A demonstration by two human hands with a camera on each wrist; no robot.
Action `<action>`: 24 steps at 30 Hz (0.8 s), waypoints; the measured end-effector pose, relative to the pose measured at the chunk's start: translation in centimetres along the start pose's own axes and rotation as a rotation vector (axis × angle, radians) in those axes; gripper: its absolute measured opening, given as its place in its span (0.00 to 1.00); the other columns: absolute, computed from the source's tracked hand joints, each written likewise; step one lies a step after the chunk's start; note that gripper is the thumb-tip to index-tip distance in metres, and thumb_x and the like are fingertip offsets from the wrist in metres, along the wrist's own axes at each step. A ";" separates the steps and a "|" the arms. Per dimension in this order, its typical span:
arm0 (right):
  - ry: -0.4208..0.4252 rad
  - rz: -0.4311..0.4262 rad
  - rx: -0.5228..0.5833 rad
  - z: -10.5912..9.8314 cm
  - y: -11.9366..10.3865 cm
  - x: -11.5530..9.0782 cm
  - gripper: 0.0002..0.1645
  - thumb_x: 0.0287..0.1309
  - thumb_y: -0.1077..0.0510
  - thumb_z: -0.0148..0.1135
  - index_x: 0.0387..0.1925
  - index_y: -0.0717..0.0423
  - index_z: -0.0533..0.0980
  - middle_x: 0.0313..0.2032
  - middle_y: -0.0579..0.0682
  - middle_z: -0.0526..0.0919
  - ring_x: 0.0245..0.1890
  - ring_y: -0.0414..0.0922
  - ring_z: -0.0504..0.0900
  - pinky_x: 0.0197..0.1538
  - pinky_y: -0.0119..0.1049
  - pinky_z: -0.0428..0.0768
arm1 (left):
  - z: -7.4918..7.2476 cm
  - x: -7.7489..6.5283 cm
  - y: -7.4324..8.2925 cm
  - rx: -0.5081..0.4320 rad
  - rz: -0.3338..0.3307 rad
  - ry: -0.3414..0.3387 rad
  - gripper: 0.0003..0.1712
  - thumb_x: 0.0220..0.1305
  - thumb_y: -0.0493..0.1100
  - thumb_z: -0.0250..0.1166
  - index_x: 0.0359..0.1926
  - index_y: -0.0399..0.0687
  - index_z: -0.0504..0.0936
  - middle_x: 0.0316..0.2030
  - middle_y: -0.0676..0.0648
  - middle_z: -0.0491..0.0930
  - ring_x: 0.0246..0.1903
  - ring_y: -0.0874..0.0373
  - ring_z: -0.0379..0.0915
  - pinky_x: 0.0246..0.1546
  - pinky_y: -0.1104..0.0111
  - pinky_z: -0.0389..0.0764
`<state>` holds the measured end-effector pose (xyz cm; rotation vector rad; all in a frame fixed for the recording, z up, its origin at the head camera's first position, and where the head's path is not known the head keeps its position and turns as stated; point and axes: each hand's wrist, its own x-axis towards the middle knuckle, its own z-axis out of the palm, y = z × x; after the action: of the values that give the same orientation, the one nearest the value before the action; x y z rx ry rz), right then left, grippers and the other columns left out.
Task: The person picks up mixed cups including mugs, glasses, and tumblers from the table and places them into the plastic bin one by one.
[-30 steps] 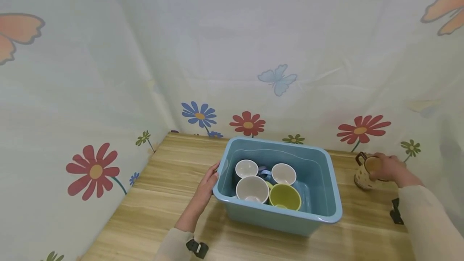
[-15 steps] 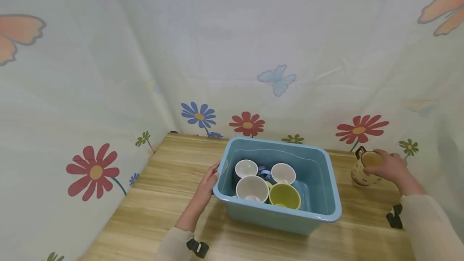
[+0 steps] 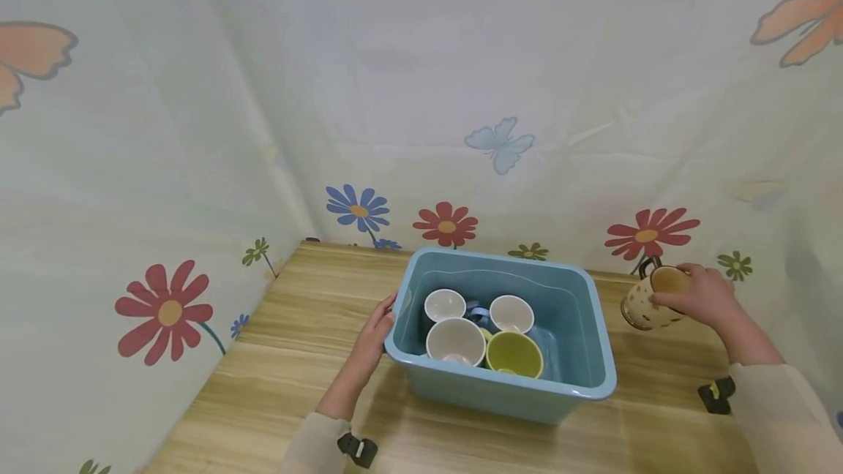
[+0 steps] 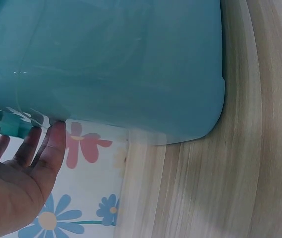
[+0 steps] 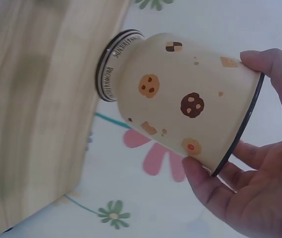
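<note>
My right hand [image 3: 705, 297] grips a cream mug [image 5: 175, 94] by its dark rim, thumb on one side and fingers on the other. Small cookie pictures dot the mug's wall; its brown handle [image 3: 648, 266] points away toward the curtain. The mug leans, its base close over the table. At the left end of a blue plastic tub [image 3: 487, 393], my left hand [image 3: 374, 335] touches the side below the rim with extended fingers [image 4: 54, 148]. Inside the tub stand two small white cups [image 3: 446, 305] [image 3: 511, 314], a larger white mug [image 3: 456, 342] and a yellow-green mug [image 3: 514, 355].
The tub's right part shows a bare blue floor [image 3: 560, 357]. Under everything is a wood-grain table [image 3: 316, 298]. A pale curtain [image 3: 369, 93] printed with flowers and butterflies hangs along the back and sides.
My right hand has moved the cream mug left and a little toward the back, and the mug leans more. My left hand stays at the tub's left side.
</note>
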<state>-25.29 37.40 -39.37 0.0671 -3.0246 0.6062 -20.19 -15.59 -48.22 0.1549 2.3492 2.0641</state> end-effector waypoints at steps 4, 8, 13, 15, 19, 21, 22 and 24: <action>-0.025 0.032 0.006 -0.6 -0.9 -0.5 0.52 0.56 0.46 0.66 0.61 0.88 0.59 0.56 0.88 0.67 0.55 0.80 0.64 0.58 0.76 0.62 | 0.1 0.0 -0.1 -0.001 -0.005 -0.016 0.31 0.79 0.45 0.42 0.77 0.38 0.59 0.70 0.26 0.67 0.63 0.34 0.73 0.52 0.60 0.80; -0.002 0.023 -0.008 -1.2 -2.1 -0.7 0.52 0.56 0.44 0.65 0.62 0.87 0.60 0.57 0.87 0.67 0.57 0.78 0.63 0.58 0.74 0.61 | 0.0 0.1 -0.1 0.006 0.001 -0.008 0.31 0.79 0.45 0.42 0.77 0.36 0.58 0.70 0.26 0.67 0.63 0.35 0.73 0.52 0.63 0.79; 0.021 0.017 -0.004 -1.7 -4.1 -0.7 0.53 0.55 0.43 0.65 0.63 0.85 0.61 0.57 0.85 0.68 0.57 0.77 0.63 0.58 0.72 0.59 | -0.5 -0.2 0.1 0.013 -0.010 0.015 0.31 0.79 0.44 0.43 0.77 0.35 0.59 0.70 0.26 0.67 0.62 0.36 0.74 0.50 0.65 0.79; 0.029 0.027 -0.007 -1.9 -4.5 -0.9 0.54 0.55 0.43 0.65 0.63 0.85 0.61 0.57 0.85 0.69 0.56 0.77 0.64 0.59 0.73 0.59 | -0.5 -0.3 0.1 0.010 -0.011 0.014 0.31 0.79 0.44 0.42 0.77 0.35 0.59 0.70 0.26 0.67 0.61 0.37 0.74 0.48 0.65 0.80; 0.040 0.040 -0.004 -2.5 -5.2 -1.6 0.54 0.55 0.43 0.66 0.63 0.85 0.61 0.57 0.86 0.68 0.56 0.77 0.64 0.59 0.75 0.59 | -0.2 -0.2 0.1 -0.004 -0.006 0.015 0.31 0.78 0.43 0.43 0.76 0.34 0.59 0.70 0.25 0.67 0.60 0.37 0.75 0.46 0.65 0.80; 0.043 0.039 0.006 -2.8 -5.5 -1.9 0.53 0.56 0.43 0.66 0.64 0.85 0.60 0.57 0.86 0.68 0.56 0.78 0.63 0.59 0.74 0.58 | -0.1 -0.1 0.1 -0.006 -0.004 0.010 0.31 0.78 0.43 0.43 0.76 0.34 0.58 0.70 0.25 0.67 0.60 0.37 0.75 0.47 0.66 0.80; 0.043 0.038 0.010 -2.9 -5.7 -2.1 0.53 0.56 0.44 0.66 0.64 0.85 0.60 0.57 0.86 0.67 0.56 0.78 0.63 0.59 0.74 0.58 | -0.1 -0.1 0.2 -0.003 -0.003 0.009 0.31 0.78 0.43 0.43 0.76 0.33 0.58 0.70 0.25 0.66 0.60 0.36 0.75 0.47 0.66 0.80; 0.039 0.040 0.014 -3.3 -6.2 -2.4 0.53 0.57 0.44 0.65 0.64 0.85 0.59 0.58 0.87 0.66 0.57 0.78 0.62 0.59 0.75 0.57 | 0.0 0.0 0.2 -0.003 -0.002 0.003 0.31 0.78 0.43 0.43 0.76 0.33 0.58 0.70 0.25 0.66 0.60 0.36 0.74 0.48 0.66 0.79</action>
<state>-22.40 33.07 -34.12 -0.0046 -2.9913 0.6238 -20.19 -15.60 -48.00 0.1496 2.3472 2.0676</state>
